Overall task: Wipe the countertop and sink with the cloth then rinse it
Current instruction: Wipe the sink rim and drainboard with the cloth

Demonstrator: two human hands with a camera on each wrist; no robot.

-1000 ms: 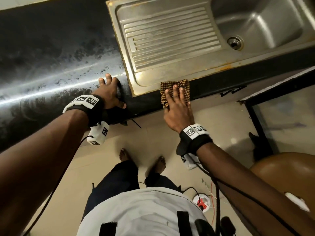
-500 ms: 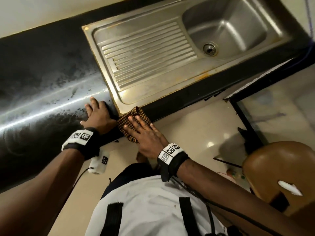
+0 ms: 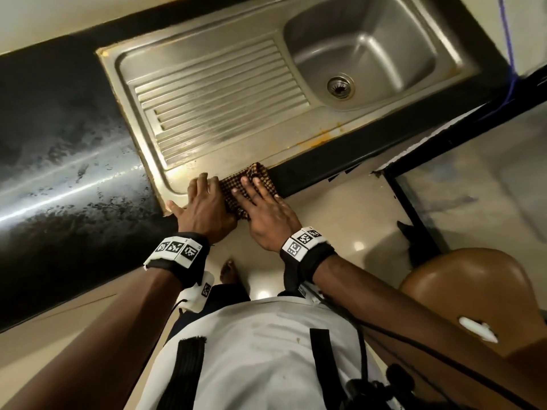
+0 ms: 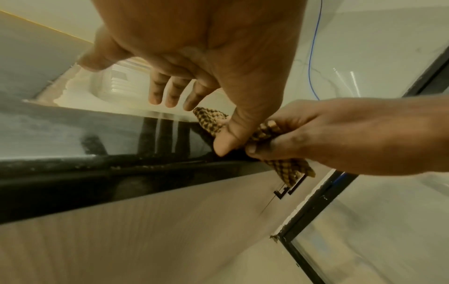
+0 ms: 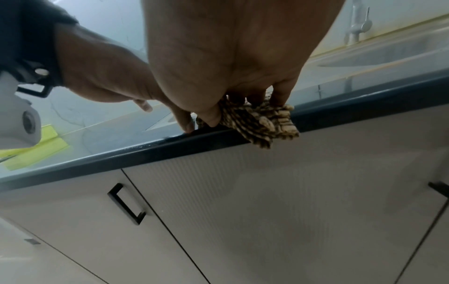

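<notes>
1. Checked cloth (image 3: 247, 187), brown and yellow, lies bunched on the front edge of the black counter (image 3: 59, 143), just beside the near left corner of the steel sink unit (image 3: 207, 93). One corner of it hangs down over the counter edge in front of the cabinet door (image 5: 267, 192).
2. Right hand (image 3: 266, 214) lies on top of the cloth with the fingers (image 3: 251, 187) spread over it; in the left wrist view its thumb comes under the folds, so it seems to hold the cloth and not only press it.
3. Left hand (image 3: 204, 205) rests flat and relaxed on the sink rim, touching the cloth on its left side. Its fingers are nearly straight and hold nothing; the thumb tip is at the counter edge.
4. My judgement on handling: the cloth is soft, light and limp, so it will fold and slide under the palm. If it is damp, it will drag a little on the polished stone.
5. Best place to hold is the thick bunched middle, with the palm on top, so the loose corner does not trail.
6. Draining board (image 3: 219, 99) and basin (image 3: 364, 54) probably are not wiped yet; the tap (image 5: 357, 25) for rinsing stands behind the basin.
</notes>
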